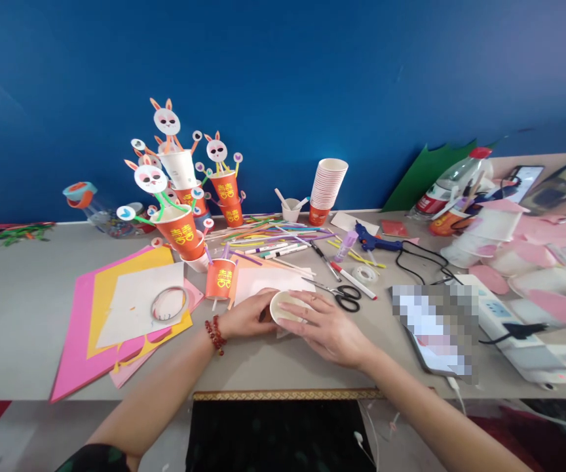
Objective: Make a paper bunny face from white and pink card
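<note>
A white-lined paper cup [277,309] is held between both hands low over the table's front middle, its mouth turned up toward me. My left hand [248,316], with a red bead bracelet at the wrist, is closed around the cup's left side. Fingers of my right hand [325,326] lie across the rim and right side, gripping it. Most of the cup's outside is hidden by the hands. Just behind lies a pale pink paper sheet [253,283]. A red cup with gold characters [221,280] stands to the left, and black-handled scissors [346,298] lie to the right.
Bunny-faced cup figures [179,229] stand at back left, with coloured paper [79,328] before them. A cup stack [329,187], markers [285,250], tape roll [364,273] and blue glue gun [376,241] lie behind the hands. A phone [430,328] and power strip [496,314] are right.
</note>
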Demonstrator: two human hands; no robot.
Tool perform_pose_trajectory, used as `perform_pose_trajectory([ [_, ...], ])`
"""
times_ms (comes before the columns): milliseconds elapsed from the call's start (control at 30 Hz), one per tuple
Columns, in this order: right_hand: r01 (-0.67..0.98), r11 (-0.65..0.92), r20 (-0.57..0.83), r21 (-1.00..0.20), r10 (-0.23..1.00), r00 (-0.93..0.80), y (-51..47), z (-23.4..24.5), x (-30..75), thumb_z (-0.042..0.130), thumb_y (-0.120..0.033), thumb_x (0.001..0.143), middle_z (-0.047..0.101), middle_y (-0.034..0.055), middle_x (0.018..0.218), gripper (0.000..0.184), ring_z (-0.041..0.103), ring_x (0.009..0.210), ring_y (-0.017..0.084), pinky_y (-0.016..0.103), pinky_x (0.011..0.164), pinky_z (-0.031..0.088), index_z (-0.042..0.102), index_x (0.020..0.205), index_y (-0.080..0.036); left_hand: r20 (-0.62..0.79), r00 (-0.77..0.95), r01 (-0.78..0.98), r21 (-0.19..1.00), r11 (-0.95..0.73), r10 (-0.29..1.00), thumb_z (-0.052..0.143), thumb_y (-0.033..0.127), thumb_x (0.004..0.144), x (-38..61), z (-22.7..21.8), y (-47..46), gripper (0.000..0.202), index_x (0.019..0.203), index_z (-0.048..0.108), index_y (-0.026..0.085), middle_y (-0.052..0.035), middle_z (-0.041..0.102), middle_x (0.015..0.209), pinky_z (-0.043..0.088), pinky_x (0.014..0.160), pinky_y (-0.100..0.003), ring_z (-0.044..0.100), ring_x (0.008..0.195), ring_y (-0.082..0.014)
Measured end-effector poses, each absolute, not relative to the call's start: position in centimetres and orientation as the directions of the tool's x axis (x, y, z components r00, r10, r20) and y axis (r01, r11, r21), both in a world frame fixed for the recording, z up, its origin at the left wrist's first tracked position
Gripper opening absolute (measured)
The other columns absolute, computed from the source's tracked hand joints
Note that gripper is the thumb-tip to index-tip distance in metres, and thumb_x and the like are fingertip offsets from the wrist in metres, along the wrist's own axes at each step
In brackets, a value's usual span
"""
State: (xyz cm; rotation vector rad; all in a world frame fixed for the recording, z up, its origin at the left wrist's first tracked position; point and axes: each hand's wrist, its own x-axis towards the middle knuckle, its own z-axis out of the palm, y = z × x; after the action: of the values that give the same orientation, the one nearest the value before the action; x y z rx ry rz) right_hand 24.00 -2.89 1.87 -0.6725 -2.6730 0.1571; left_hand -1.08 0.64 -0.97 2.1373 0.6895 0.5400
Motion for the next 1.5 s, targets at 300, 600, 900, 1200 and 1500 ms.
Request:
perform_pose_trajectory([
  [300, 0.483, 0.863, 0.333, -0.147, 0.503, -0.797, -3.3, 2.4, 23.6, 0.045, -0.014, 0.092, 0.045, 0.0046, 0.150, 0.048, 0.032, 0.142, 0.027, 0.047, 0.108, 0.038, 0.054, 0.136, -0.030, 0.328, 0.749, 0.297, 0.612, -0.733, 0.576, 0.056, 0.025, 0.093, -2.0, 5.3, -1.0, 0.032, 0.124, 0.054, 0.022, -0.0104, 0.058, 0.129, 0.039, 0.110, -0.044, 0.049, 0.126, -0.0247],
  [600, 0.489, 0.852, 0.386, -0.187, 0.521, -0.761, -3.6, 1.6, 23.6, 0.048, -0.010, 0.087, 0.048, 0.0064, 0.147, 0.048, 0.030, 0.143, 0.025, 0.045, 0.109, 0.039, 0.059, 0.130, -0.030, 0.339, 0.820, 0.370, 0.298, -0.880, 0.460, 0.049, 0.020, 0.095, -1.1, 2.6, -1.0, 0.011, 0.100, 0.060, 0.019, -0.0122, 0.057, 0.128, 0.048, 0.099, -0.037, 0.053, 0.120, -0.0230],
  [900, 0.453, 0.869, 0.409, -0.197, 0.493, -0.768, -2.9, 1.3, 23.8, 0.049, -0.010, 0.087, 0.049, 0.0051, 0.146, 0.050, 0.033, 0.142, 0.023, 0.046, 0.113, 0.035, 0.057, 0.131, -0.033, 0.346, 0.857, 0.294, 0.280, -0.914, 0.382, 0.045, 0.010, 0.091, -0.3, 2.2, -0.2, 0.016, 0.092, 0.060, 0.018, -0.0065, 0.067, 0.095, 0.047, 0.097, -0.035, 0.056, 0.105, -0.0199],
  [1200, 0.460, 0.823, 0.479, -0.333, 0.568, -0.669, -2.3, 1.7, 25.6, 0.045, -0.014, 0.090, 0.044, 0.0104, 0.148, 0.048, 0.042, 0.136, 0.023, 0.041, 0.106, 0.043, 0.051, 0.137, -0.027, 0.295, 0.889, 0.266, 0.290, -0.919, 0.351, 0.041, 0.012, 0.093, -0.2, 2.8, 0.0, 0.018, 0.092, 0.057, 0.018, -0.0065, 0.065, 0.092, 0.046, 0.095, -0.035, 0.056, 0.096, -0.0196],
  [1500, 0.975, 0.221, 0.106, -0.021, 0.970, -0.218, 4.7, 2.5, 27.5, 0.043, -0.025, 0.097, 0.068, 0.0144, 0.115, 0.031, 0.070, 0.093, 0.027, 0.037, 0.077, 0.056, 0.063, 0.119, -0.017, 0.294, 0.887, 0.268, 0.300, -0.915, 0.356, 0.043, 0.011, 0.091, -0.3, 2.2, 0.1, 0.014, 0.092, 0.054, 0.020, -0.0057, 0.065, 0.094, 0.046, 0.095, -0.034, 0.056, 0.101, -0.0201],
])
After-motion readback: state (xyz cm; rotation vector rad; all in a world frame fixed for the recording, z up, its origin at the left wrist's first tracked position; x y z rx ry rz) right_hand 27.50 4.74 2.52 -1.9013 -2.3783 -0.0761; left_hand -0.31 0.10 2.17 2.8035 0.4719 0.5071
